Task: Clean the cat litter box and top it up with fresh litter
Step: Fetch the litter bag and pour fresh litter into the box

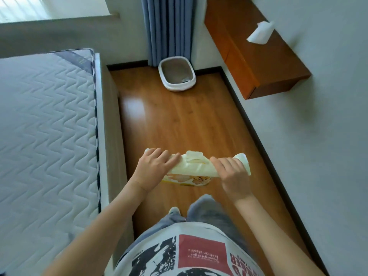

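Observation:
I hold a pale yellow litter bag [194, 168] in front of me above the wooden floor, its top rolled over and a cartoon print on its lower face. My left hand [157, 166] grips the bag's left end and my right hand [232, 174] grips its right end. Far ahead, a white litter box [191, 69] stands on the floor against the blue curtain. Greyish litter lies inside it, with a small pale object near its right front corner.
A bare quilted mattress [45, 124] on a bed frame fills the left side. The wooden floor strip [175, 116] runs between bed and right wall. A wall-mounted wooden shelf [256, 54] with a white tissue pack [259, 33] juts out at upper right. The curtain [169, 28] hangs behind the box.

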Tool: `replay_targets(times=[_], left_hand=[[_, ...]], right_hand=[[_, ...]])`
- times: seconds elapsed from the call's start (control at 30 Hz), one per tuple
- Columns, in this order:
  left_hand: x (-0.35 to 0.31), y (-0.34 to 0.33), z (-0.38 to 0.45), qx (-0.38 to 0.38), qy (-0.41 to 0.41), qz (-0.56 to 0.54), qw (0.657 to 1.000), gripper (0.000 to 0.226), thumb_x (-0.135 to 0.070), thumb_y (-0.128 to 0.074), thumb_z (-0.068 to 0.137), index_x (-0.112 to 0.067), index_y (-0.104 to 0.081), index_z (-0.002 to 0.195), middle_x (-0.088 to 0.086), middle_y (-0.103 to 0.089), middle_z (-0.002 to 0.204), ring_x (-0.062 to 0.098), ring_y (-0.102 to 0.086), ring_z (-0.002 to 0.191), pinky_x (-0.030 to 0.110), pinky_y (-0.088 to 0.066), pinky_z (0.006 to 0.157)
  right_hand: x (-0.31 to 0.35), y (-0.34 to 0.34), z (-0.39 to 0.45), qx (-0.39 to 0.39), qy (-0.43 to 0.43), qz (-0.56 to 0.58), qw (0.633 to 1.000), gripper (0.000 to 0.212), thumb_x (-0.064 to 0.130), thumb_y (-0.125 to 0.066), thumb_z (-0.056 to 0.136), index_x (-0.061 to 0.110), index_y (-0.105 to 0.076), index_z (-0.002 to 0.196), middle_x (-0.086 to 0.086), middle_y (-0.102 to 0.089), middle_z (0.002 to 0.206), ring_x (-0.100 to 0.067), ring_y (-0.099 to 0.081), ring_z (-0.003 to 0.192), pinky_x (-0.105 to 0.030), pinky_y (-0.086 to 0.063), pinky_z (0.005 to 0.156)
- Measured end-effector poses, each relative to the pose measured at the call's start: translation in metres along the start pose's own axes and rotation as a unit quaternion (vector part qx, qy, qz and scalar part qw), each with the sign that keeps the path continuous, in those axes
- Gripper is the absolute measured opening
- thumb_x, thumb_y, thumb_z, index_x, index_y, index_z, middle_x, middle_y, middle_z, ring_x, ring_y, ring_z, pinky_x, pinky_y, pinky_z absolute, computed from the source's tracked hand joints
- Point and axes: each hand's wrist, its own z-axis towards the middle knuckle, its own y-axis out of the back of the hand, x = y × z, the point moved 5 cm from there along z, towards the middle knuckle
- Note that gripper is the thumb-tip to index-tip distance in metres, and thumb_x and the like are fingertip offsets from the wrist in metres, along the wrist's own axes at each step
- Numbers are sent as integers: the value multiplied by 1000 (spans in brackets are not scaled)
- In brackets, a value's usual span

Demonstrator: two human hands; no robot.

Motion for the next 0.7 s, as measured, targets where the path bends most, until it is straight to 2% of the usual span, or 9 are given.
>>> replay_targets(times=[0.07, 0.2, 0.27, 0.37, 0.5, 0.6, 0.7], left_hand=[[20, -11, 21, -9, 6, 16, 1000, 43, -9, -66, 75, -19, -61, 116, 0, -63, 80, 22, -57, 67, 33, -44, 70], [61, -46, 73, 3, 42, 12, 999, 36, -5, -50, 84, -20, -67, 111, -1, -61, 77, 21, -55, 64, 33, -44, 66], [81, -64, 100, 9, 60, 15, 998, 38, -4, -45, 85, -21, -70, 108, -2, -61, 75, 21, -55, 62, 33, -46, 64], [106, -88, 136, 42, 69, 8, 997, 36, -8, -55, 79, -19, -69, 110, 0, -64, 79, 22, -60, 65, 33, -52, 66], [141, -116, 183, 89, 114, -6, 990, 48, -11, -72, 73, -21, -57, 117, 0, -66, 85, 23, -62, 68, 35, -55, 67], [168, -132, 220, 85, 136, 2, 987, 39, -13, -62, 78, -22, -55, 116, -1, -65, 83, 22, -60, 66, 35, -54, 64], [197, -149, 252, 94, 156, 2, 983, 36, -11, -48, 82, -23, -54, 115, -2, -63, 81, 22, -59, 65, 34, -52, 61]], right_hand=[[-13, -14, 28, -6, 11, 10, 1000, 28, 10, -77, 73, 6, -71, 100, -7, -68, 78, -24, -65, 68, -35, -56, 64], [-50, -48, 93, 0, 34, 30, 999, 29, 26, -54, 86, 6, -71, 99, -7, -69, 77, -23, -65, 66, -31, -54, 64], [-73, -72, 126, 1, 50, 32, 998, 22, 20, -62, 85, 6, -71, 99, -7, -68, 75, -23, -64, 63, -30, -54, 61], [-107, -104, 173, 19, 74, 57, 995, 33, 24, -80, 72, 7, -71, 99, -6, -69, 77, -22, -65, 64, -31, -55, 58], [-148, -133, 239, 21, 116, 99, 988, 24, 20, -74, 78, 8, -71, 98, -5, -69, 75, -21, -65, 62, -29, -55, 56], [-175, -158, 288, 29, 141, 108, 984, 29, 18, -79, 72, 8, -72, 98, -5, -69, 75, -22, -65, 61, -29, -54, 55], [-194, -179, 332, 40, 147, 104, 983, 24, 9, -75, 75, 9, -71, 98, -5, -67, 73, -22, -63, 60, -29, -52, 54]])
